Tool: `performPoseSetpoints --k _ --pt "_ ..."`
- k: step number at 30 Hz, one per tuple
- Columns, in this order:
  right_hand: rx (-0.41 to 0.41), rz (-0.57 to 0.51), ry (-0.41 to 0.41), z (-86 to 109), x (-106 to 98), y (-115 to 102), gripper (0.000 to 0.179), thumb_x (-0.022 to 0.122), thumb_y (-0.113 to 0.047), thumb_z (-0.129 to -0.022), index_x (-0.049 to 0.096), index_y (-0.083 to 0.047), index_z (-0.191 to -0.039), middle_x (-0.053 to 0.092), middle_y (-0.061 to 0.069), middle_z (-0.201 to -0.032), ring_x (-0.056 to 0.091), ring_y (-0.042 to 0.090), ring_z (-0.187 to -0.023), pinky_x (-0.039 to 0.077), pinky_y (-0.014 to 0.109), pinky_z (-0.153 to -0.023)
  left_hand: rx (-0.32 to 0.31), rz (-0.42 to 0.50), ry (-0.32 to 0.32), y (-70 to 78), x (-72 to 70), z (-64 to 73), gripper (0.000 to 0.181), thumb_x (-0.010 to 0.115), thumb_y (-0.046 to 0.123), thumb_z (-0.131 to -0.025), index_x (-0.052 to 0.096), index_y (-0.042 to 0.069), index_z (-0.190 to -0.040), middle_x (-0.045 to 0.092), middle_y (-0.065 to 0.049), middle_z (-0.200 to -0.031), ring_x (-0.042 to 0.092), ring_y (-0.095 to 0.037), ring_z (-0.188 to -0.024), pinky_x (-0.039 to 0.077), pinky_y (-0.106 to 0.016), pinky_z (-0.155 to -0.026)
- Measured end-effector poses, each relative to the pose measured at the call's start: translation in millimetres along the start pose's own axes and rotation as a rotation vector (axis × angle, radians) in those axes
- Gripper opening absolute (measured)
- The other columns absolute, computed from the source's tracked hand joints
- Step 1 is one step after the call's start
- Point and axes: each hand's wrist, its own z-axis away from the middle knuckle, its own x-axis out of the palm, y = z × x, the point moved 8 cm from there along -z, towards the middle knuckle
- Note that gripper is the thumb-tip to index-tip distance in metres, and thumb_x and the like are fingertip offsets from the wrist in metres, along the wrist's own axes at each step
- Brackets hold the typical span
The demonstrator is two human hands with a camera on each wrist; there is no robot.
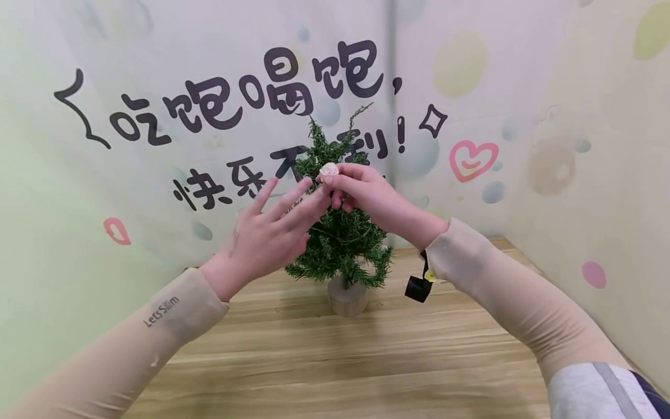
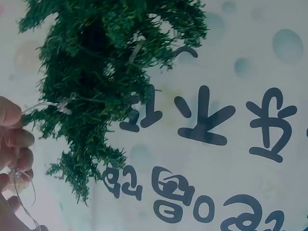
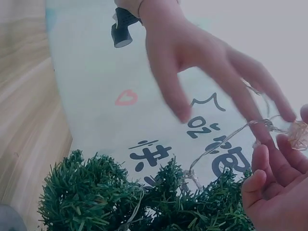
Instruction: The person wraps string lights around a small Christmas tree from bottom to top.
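Note:
A small green artificial Christmas tree (image 1: 342,233) on a round wooden base (image 1: 347,298) stands in front of me. In the head view my right hand (image 1: 371,195) pinches a small white woven ball light (image 1: 329,171) before the upper branches. My left hand (image 1: 269,233) reaches in from the left with its fingers spread and straight, its fingertips close to the ball. A clear wire (image 3: 216,147) runs from the branches past the left fingers to the ball light in the right wrist view. In the left wrist view, fingers beside the wire (image 2: 43,104) are cut off by the edge.
The tree stands on a wood-grain table (image 1: 314,361). Behind it hangs a pale backdrop (image 1: 209,35) with large dark characters and coloured spots. A black wrist device (image 1: 419,288) is at my right cuff. More wire (image 3: 134,211) lies among the branches.

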Motion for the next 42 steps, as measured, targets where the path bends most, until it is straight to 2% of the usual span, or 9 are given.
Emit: performPoseSetpoints --k 3,7,11,14,19,22,26,33,42 --pt "0.02 -0.086 0.006 -0.2 0 0 0.019 0.051 -0.018 -0.099 0.061 -0.004 -0.106 0.062 0.007 -0.085 0.055 0.016 -0.071 0.043 0.024 -0.06 -0.059 0.045 0.066 -7.6 -8.8 -3.7 0.051 0.06 0.021 -0.083 0.057 0.012 -0.133 0.042 -0.006 -0.147 0.038 -0.03 -0.135 0.031 -0.055 -0.106" --pt "0.041 -0.161 0.01 -0.4 1 -3 0.019 0.046 -0.016 -0.1 0.059 -0.005 -0.109 0.064 0.006 -0.096 0.06 0.016 -0.075 0.045 0.024 -0.062 -0.159 0.136 0.058 -20.2 -13.2 -6.9 0.043 0.063 0.011 -0.082 0.054 0.006 -0.124 0.042 -0.013 -0.144 0.041 -0.037 -0.129 0.04 -0.055 -0.097" --pt "0.056 -0.179 0.019 0.3 1 -6 0.017 0.045 -0.015 -0.1 0.056 -0.005 -0.107 0.063 0.006 -0.099 0.062 0.017 -0.075 0.046 0.024 -0.063 -0.292 0.29 0.064 -34.5 -15.4 -8.9 0.038 0.06 -0.002 -0.081 0.053 0.001 -0.118 0.051 -0.018 -0.132 0.056 -0.038 -0.107 0.052 -0.045 -0.076" --pt "0.067 -0.166 0.018 1.6 -1 -7 0.016 0.045 -0.015 -0.1 0.055 -0.005 -0.105 0.064 0.007 -0.098 0.06 0.018 -0.074 0.045 0.024 -0.062 -0.378 0.416 0.039 -43.3 -15.3 -8.4 0.032 0.057 -0.004 -0.085 0.052 0.0 -0.117 0.059 -0.018 -0.117 0.06 -0.031 -0.081 0.051 -0.037 -0.058" --pt "0.057 -0.159 0.036 3.7 -9 -7 0.014 0.044 -0.013 -0.098 0.056 -0.007 -0.098 0.066 0.005 -0.093 0.057 0.017 -0.077 0.044 0.026 -0.068 -0.445 0.618 -0.055 -53.7 -13.6 -9.6 0.02 0.055 0.0 -0.094 0.054 0.003 -0.114 0.064 -0.011 -0.099 0.055 -0.02 -0.065 0.045 -0.031 -0.054" --pt "0.039 -0.218 0.049 3.1 -15 -7 0.014 0.044 -0.011 -0.096 0.057 -0.007 -0.096 0.065 0.005 -0.089 0.062 0.018 -0.083 0.047 0.032 -0.082 -0.474 0.701 -0.072 -62.2 -13.5 -12.1 0.014 0.055 0.002 -0.096 0.058 0.005 -0.109 0.066 -0.007 -0.096 0.051 -0.016 -0.062 0.041 -0.03 -0.055" --pt "0.052 -0.374 0.047 1.9 -19 -7 0.013 0.042 -0.006 -0.092 0.053 -0.005 -0.099 0.059 0.009 -0.089 0.068 0.027 -0.081 0.045 0.045 -0.097 -0.482 0.731 -0.07 -74.9 -13.2 -19.5 0.012 0.056 0.001 -0.095 0.065 0.006 -0.102 0.068 -0.005 -0.095 0.047 -0.014 -0.061 0.04 -0.03 -0.059" --pt "0.065 -0.441 0.071 3.0 -35 -1 0.017 0.039 -0.013 -0.09 0.053 -0.009 -0.099 0.059 0.007 -0.09 0.06 0.022 -0.059 0.05 0.036 -0.076 -0.447 0.677 -0.092 -94.7 -9.0 -51.2 0.017 0.052 0.001 -0.095 0.068 0.005 -0.098 0.07 -0.005 -0.094 0.054 -0.016 -0.065 0.044 -0.031 -0.062" --pt "0.046 -0.453 0.117 0.0 -62 8 0.021 0.037 -0.015 -0.092 0.049 -0.006 -0.107 0.059 0.009 -0.097 0.062 0.023 -0.068 0.049 0.034 -0.075 -0.348 0.541 -0.106 -115.7 -8.5 -86.4 0.019 0.052 0.0 -0.092 0.07 0.006 -0.093 0.07 -0.006 -0.091 0.052 -0.027 -0.083 0.041 -0.038 -0.078"
